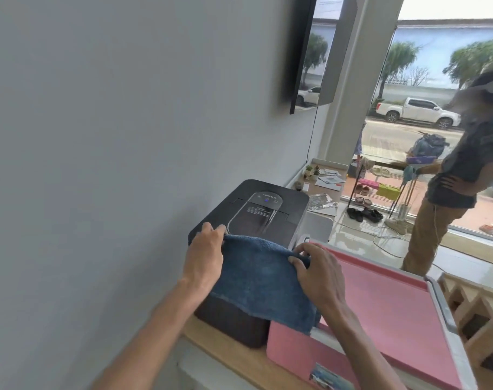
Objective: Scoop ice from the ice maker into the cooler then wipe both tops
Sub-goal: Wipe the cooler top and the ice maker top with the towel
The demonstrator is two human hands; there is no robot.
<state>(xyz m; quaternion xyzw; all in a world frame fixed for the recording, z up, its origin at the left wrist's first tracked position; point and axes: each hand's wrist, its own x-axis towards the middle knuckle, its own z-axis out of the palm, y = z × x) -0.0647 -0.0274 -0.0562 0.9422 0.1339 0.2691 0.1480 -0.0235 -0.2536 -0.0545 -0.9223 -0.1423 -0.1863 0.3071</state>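
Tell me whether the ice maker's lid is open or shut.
Shut. The ice maker lid lies flat and flush with its black top, while both hands spread a blue towel over its near edge.

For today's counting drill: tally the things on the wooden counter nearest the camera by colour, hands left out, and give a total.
Black: 1, the ice maker
Pink: 1, the cooler
Blue: 1, the towel, held by both hands
Total: 3

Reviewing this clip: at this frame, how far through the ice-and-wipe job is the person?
Scooping looks finished: the ice maker and pink cooler both have lids shut, and no scoop shows. In hand: the left hand and right hand hold a blue towel spread over the ice maker's near edge. Left: wiping both tops; whether any wiping is done cannot be told.
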